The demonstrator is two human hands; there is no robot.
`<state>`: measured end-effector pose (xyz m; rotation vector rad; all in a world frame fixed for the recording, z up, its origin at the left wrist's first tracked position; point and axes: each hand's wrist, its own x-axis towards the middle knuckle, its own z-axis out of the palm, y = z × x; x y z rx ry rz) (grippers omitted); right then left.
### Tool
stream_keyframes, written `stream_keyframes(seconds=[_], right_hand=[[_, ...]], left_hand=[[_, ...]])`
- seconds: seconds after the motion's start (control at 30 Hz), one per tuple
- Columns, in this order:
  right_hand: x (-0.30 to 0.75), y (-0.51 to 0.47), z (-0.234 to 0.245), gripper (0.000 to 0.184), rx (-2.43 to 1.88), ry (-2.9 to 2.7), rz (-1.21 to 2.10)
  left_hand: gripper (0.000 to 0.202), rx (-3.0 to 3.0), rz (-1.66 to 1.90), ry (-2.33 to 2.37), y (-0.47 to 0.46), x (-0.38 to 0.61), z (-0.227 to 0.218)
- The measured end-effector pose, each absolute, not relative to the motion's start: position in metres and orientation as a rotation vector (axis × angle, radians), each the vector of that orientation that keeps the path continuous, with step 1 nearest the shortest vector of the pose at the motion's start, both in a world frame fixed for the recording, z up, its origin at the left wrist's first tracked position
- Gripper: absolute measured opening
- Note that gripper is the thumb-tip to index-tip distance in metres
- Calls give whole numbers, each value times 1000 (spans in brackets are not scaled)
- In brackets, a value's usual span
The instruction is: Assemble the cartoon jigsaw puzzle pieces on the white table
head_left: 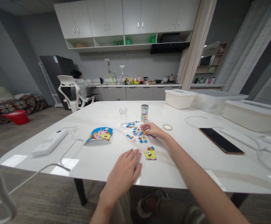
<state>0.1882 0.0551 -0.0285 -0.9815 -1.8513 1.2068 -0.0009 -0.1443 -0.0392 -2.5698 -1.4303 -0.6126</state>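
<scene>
Right hand (154, 130) is down among the loose pieces (143, 139), fingers bent together; from my remote seat I cannot tell whether it pinches one. My left hand (125, 169) lies palm down, fingers lightly parted, beside the patch (150, 153). Under everything is the white table (184, 140); toward its left side sits a white pack (50, 142), its faint marking unreadable to me. Near it a bowed sheet (100, 135) shows yellow and pink cartoon figures on blue. Behind the pieces stands the can (144, 113), its label lettering too small to read. The patch, of joined pieces, shows a grinning yellow cartoon face; the loose ones, blue, yellow and pink, lie scattered before the can
</scene>
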Motion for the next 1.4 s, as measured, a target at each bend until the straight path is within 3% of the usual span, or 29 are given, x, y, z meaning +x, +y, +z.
stream_keyframes(seconds=[0.9, 1.23, 1.4], right_hand=[[186, 51, -24, 16, -960, -1889, 1266], [184, 51, -29, 29, -925, -1874, 1308], [179, 48, -27, 26, -928, -1897, 1268]], left_hand=[[38, -2643, -571, -1519, -148, -2, -30], [39, -2618, -603, -1472, -144, -1, -39], [39, -2627, -611, -1467, -143, -1, -41]])
